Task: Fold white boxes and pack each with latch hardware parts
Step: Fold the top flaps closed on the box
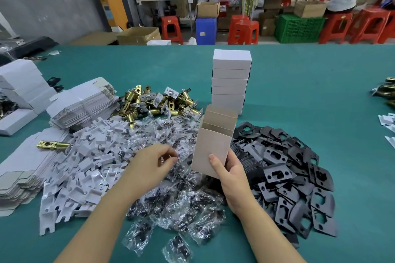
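Right hand (pixel 232 174) holds open box (pixel 213 147) upright, mouth up.

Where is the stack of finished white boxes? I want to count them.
In the head view the stack of closed white boxes stands right of centre on the green table, behind the open box in the right hand, right of the brass latches.

Screw bags (pixel 171 188) lie between inserts (pixel 85 166) and plates (pixel 288 173).
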The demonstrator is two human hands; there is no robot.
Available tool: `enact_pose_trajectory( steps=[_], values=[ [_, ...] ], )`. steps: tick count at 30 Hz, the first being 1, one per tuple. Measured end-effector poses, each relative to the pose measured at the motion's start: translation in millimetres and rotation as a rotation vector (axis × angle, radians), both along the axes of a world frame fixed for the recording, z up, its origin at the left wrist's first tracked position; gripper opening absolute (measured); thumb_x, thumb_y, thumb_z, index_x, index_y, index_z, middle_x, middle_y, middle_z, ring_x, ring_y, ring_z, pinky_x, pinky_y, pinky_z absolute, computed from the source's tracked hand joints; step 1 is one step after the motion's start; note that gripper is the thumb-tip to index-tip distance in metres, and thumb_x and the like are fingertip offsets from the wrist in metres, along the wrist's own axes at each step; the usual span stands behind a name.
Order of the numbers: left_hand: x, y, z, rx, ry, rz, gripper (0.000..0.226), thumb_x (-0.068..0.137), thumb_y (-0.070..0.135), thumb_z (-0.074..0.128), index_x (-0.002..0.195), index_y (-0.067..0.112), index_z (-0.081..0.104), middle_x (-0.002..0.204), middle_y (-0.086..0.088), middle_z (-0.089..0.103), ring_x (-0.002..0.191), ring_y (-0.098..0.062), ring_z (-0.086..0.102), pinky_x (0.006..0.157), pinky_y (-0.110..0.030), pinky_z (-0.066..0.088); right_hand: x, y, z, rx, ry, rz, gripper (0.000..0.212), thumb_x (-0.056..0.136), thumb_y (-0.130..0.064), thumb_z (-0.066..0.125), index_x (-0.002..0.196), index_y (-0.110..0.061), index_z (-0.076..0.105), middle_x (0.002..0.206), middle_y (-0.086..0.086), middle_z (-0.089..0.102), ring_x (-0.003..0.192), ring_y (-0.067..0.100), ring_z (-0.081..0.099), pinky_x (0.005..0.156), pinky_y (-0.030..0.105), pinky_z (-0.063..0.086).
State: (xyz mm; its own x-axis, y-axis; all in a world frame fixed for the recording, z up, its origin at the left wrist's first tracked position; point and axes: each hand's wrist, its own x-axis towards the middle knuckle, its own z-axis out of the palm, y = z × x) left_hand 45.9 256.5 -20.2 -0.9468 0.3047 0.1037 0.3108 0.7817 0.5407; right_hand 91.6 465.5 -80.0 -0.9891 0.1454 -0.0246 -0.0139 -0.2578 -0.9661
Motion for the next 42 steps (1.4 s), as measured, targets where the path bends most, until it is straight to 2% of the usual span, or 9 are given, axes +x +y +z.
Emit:
enact_pose_trajectory(
  steps=[3, 9, 14, 17, 25, 30, 34, 38, 42],
  values=[
    [4.8, 1.4, -11.7, -0.106, 0.031, -0.044, 0.01, 0.095, 0.035, 0.066, 0.1, 0.043, 0.063, 0.093, 0.026, 0.06, 0.079, 0.006, 0.058, 0.073, -0.019, 0.051, 0.1, 0.1, 0.8, -0.014, 0.0, -0.01, 0.061, 0.073, -0.055, 0.077, 0.126, -0.031, 0.061, 0.115, -0.01, 0.075, 0.107, 0.009, 0.071, 0.086, 0.02, 0.056],
    [2.7, 10.0, -26.4, -0.199, 0.107, 0.088, 0.044, 0.096, 0.047, 0.062, 0.138, 0.036, 0.053, 0.096, 0.019, 0.052, 0.08, 0.002, 0.057, 0.073, -0.027, 0.057, 0.7, 1.5, 1.0, -0.021, 0.0, -0.012, 0.048, 0.082, -0.04, 0.073, 0.126, -0.028, 0.06, 0.115, -0.008, 0.075, 0.106, 0.012, 0.071, 0.086, 0.023, 0.057],
    [-3.7, 23.4, -27.2, -0.299, 0.16, 0.152, 0.033, 0.099, 0.054, 0.054, 0.125, 0.035, 0.064, 0.093, 0.016, 0.049, 0.079, -0.006, 0.055, 0.064, -0.027, 0.05, 2.2, 0.2, 2.4, -0.036, -0.004, -0.013, 0.059, 0.078, -0.049, 0.078, 0.129, -0.027, 0.06, 0.118, -0.004, 0.075, 0.11, 0.014, 0.07, 0.088, 0.025, 0.057],
    [-6.6, 30.2, -28.3, -0.302, 0.197, 0.156, 0.026, 0.099, 0.051, 0.056, 0.115, 0.035, 0.068, 0.089, 0.015, 0.048, 0.075, -0.009, 0.052, 0.059, -0.027, 0.038, 2.4, 0.3, 2.8, -0.019, -0.003, -0.009, 0.049, 0.082, -0.044, 0.077, 0.126, -0.028, 0.061, 0.116, -0.005, 0.075, 0.108, 0.013, 0.071, 0.086, 0.023, 0.057],
    [-13.2, 37.4, -21.7, 0.0, 0.203, 0.221, 0.01, 0.1, 0.032, 0.061, 0.092, 0.025, 0.063, 0.092, 0.011, 0.055, 0.072, 0.001, 0.051, 0.058, -0.015, 0.034, 1.1, 0.4, 2.4, -0.029, -0.002, -0.01, 0.049, 0.082, -0.043, 0.078, 0.126, -0.028, 0.062, 0.116, -0.005, 0.075, 0.108, 0.014, 0.071, 0.087, 0.026, 0.057],
    [-17.1, 25.1, 4.4, 0.547, -0.04, 0.328, 0.01, 0.102, 0.024, 0.054, 0.094, 0.022, 0.059, 0.077, -0.001, 0.063, 0.05, -0.001, 0.049, 0.041, -0.014, 0.039, -0.2, 1.1, -0.8, -0.005, -0.007, 0.008, 0.049, 0.081, -0.043, 0.076, 0.126, -0.031, 0.061, 0.117, -0.008, 0.075, 0.11, 0.011, 0.07, 0.09, 0.026, 0.057],
    [-13.6, 11.0, 29.8, 0.954, -0.209, 0.298, 0.015, 0.103, 0.019, 0.051, 0.106, 0.008, 0.062, 0.075, 0.004, 0.07, 0.056, -0.01, 0.052, 0.044, -0.019, 0.044, 0.9, -1.3, -0.4, 0.038, 0.006, 0.028, 0.055, 0.073, -0.053, 0.077, 0.124, -0.034, 0.062, 0.115, -0.011, 0.074, 0.108, 0.009, 0.069, 0.087, 0.024, 0.057],
    [-2.8, 9.2, 50.8, 1.04, -0.181, 0.126, 0.017, 0.094, 0.021, 0.057, 0.103, 0.008, 0.065, 0.086, -0.007, 0.073, 0.061, -0.017, 0.06, 0.05, -0.024, 0.052, 1.4, -2.1, -1.4, 0.121, 0.018, 0.063, 0.042, 0.082, -0.042, 0.073, 0.123, -0.037, 0.063, 0.114, -0.011, 0.073, 0.107, 0.01, 0.069, 0.087, 0.028, 0.057],
    [5.5, 22.2, 68.1, 0.806, -0.037, -0.09, 0.011, 0.097, 0.008, 0.059, 0.096, 0.014, 0.067, 0.082, -0.011, 0.071, 0.065, -0.023, 0.066, 0.056, -0.026, 0.056, 3.5, -2.7, 0.6, 0.167, 0.037, 0.097, 0.04, 0.084, -0.043, 0.072, 0.122, -0.04, 0.063, 0.115, -0.01, 0.071, 0.107, 0.009, 0.068, 0.087, 0.028, 0.056]
  ],
)
